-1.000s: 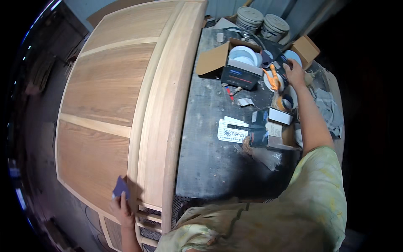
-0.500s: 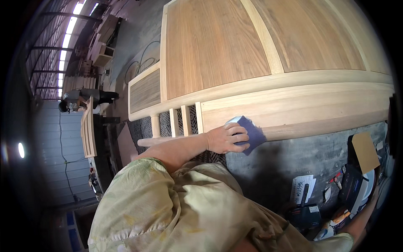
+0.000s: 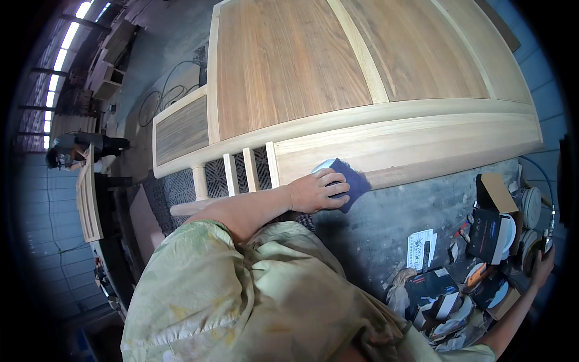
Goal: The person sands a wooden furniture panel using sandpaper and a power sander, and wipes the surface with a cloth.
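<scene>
Sandpaper (image 3: 348, 180), dark blue and folded around a pale block, is pressed by the left hand (image 3: 316, 191), fingers curled over it, against the light wooden rail (image 3: 410, 148) of a large panelled frame. Boxes (image 3: 491, 226) and papers (image 3: 421, 248) are strewn along the grey surface (image 3: 374, 229) at the right edge, where the right hand (image 3: 541, 265) is closed around a round tool (image 3: 532, 256).

Head-worn fisheye, looking steeply down, close.
</scene>
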`<state>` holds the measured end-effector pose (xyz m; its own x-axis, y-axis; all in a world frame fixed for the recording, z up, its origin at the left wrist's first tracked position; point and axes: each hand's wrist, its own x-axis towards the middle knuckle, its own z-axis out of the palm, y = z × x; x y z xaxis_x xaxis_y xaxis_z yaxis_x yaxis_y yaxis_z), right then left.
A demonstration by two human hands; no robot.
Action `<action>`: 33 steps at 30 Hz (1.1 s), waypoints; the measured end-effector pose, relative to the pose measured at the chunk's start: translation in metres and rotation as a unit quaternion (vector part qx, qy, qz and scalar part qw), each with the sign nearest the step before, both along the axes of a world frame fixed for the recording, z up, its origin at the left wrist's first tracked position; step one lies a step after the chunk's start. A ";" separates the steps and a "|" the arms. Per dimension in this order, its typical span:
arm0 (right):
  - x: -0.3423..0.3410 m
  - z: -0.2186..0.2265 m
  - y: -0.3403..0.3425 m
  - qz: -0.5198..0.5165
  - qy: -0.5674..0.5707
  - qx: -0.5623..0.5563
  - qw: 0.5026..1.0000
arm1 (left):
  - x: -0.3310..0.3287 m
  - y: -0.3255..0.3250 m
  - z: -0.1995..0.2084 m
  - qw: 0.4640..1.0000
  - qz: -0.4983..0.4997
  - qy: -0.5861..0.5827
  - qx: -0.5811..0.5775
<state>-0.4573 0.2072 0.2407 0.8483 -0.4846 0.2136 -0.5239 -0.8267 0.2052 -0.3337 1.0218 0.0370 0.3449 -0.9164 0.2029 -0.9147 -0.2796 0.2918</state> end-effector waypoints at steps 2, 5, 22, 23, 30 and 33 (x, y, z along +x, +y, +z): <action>0.009 0.038 0.045 0.026 -0.047 0.106 0.993 | 0.001 0.002 0.000 1.000 -0.005 -0.002 -0.015; 0.031 0.062 0.172 0.083 -0.074 0.196 0.974 | -0.001 0.003 -0.007 0.998 -0.012 0.010 -0.064; 0.037 -0.052 0.756 -0.124 -0.072 0.745 0.651 | -0.060 0.120 0.052 0.853 0.203 0.465 -0.122; 0.039 -0.053 0.776 -0.121 -0.063 0.739 0.660 | -0.058 0.138 0.054 0.821 0.240 0.496 -0.153; 0.036 -0.048 0.835 0.255 0.136 0.623 0.727 | -0.049 0.239 0.052 0.753 0.242 0.570 -0.223; 0.070 -0.012 0.861 0.342 0.300 0.288 0.843 | -0.057 0.272 0.053 0.715 0.247 0.599 -0.261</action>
<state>-0.3876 1.0684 0.2285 0.8431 0.2852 -0.4559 0.1716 -0.9461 -0.2746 -0.3908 1.2938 0.0896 0.8138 -0.5292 -0.2403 0.2536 -0.0488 0.9661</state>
